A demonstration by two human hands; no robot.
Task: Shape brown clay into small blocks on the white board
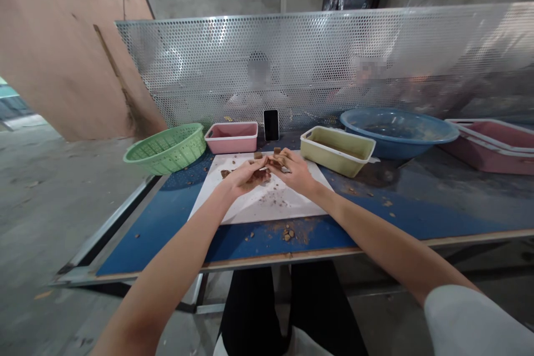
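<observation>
While the left hand (245,176) cups crumbly brown material (259,177) above a white rectangular board (242,208), the right hand (297,172) meets its fingertips, grip unclear.

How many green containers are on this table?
2: an openwork light green basket at the left end, and a yellow-green tub between the phone and the blue basin. Neither is hidden.
</observation>
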